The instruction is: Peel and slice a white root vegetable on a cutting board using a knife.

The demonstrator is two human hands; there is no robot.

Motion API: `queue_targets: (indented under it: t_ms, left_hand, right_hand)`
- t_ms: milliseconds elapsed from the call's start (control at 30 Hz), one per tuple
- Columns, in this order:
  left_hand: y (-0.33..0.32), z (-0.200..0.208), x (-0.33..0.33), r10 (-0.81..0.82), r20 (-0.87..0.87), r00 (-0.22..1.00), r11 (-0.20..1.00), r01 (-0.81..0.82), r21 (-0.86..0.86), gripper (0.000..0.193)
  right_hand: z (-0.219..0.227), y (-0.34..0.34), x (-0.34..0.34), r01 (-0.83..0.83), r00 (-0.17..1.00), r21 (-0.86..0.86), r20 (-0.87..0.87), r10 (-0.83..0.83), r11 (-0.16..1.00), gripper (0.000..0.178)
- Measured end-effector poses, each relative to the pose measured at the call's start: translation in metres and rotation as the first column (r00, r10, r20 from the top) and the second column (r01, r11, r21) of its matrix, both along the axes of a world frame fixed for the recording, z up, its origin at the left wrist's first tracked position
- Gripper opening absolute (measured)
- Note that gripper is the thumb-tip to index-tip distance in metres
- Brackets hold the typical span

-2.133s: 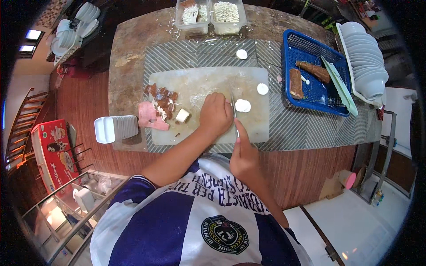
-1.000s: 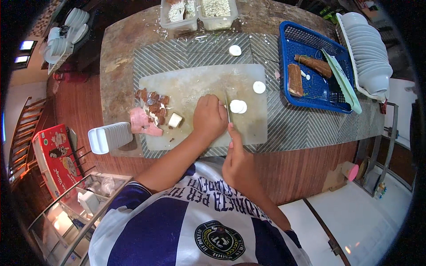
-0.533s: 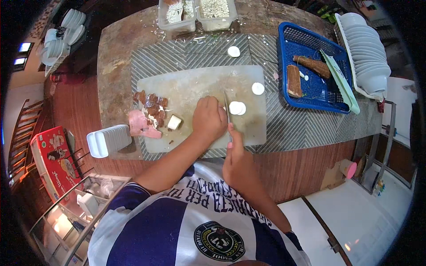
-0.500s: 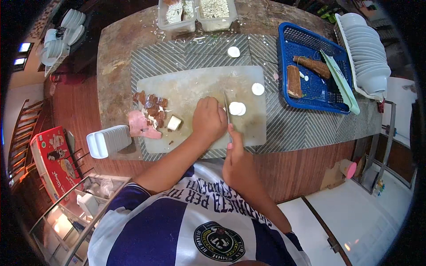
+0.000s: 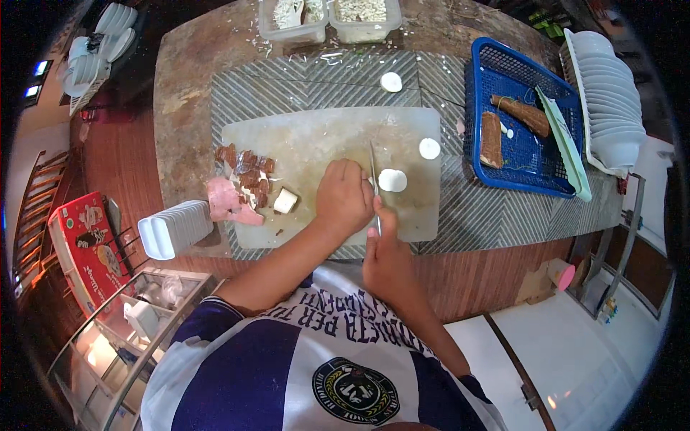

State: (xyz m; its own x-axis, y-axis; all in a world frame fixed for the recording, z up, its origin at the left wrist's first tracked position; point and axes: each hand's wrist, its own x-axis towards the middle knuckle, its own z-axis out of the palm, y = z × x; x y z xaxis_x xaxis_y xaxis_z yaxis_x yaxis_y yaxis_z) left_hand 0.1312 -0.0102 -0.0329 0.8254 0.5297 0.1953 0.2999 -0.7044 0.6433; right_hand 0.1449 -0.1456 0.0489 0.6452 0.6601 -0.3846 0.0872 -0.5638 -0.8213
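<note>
My left hand (image 5: 346,197) is closed and pressed down on the white cutting board (image 5: 287,129). Whatever lies under its fingers is hidden. Along its right side stands the blade of a knife (image 5: 373,169), upright in the picture, and my right hand (image 5: 387,251) grips the handle. White round slices of peeled root (image 5: 392,180) lie just right of the blade. Another slice (image 5: 429,149) rests near the board's right edge, and one more (image 5: 391,82) is beyond the board. On the board's left side are a short white chunk (image 5: 285,201) and brown peelings (image 5: 248,172).
A blue basket (image 5: 474,136) to the right holds brown unpeeled roots (image 5: 521,115) and a pale green object (image 5: 563,147). White bowls (image 5: 611,93) stand in a rack beyond it. Tubs of white bits (image 5: 363,32) sit at the far edge; white trays (image 5: 175,228) stand at left.
The view has shifted slightly, so the basket and slices sit further right. Both hands keep their hold beside each other. The slices next to the blade now overlap more closely.
</note>
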Motion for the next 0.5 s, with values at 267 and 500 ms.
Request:
queue_targets:
  t_ms: [267,500]
  left_hand:
    - [-0.001,-0.003,0.001,0.031,-0.038,0.999,1.000,-0.031,0.002,0.007]
    - [-0.001,0.002,0.003,0.026,-0.009,1.000,0.999,-0.026,-0.032,0.007]
  right_hand:
    - [0.020,-0.010,0.009,-0.011,0.979,-0.094,-0.203,-0.008,0.996,0.055]
    - [0.001,-0.019,-0.008,-0.030,0.999,0.016,0.022,0.029,0.999,0.066]
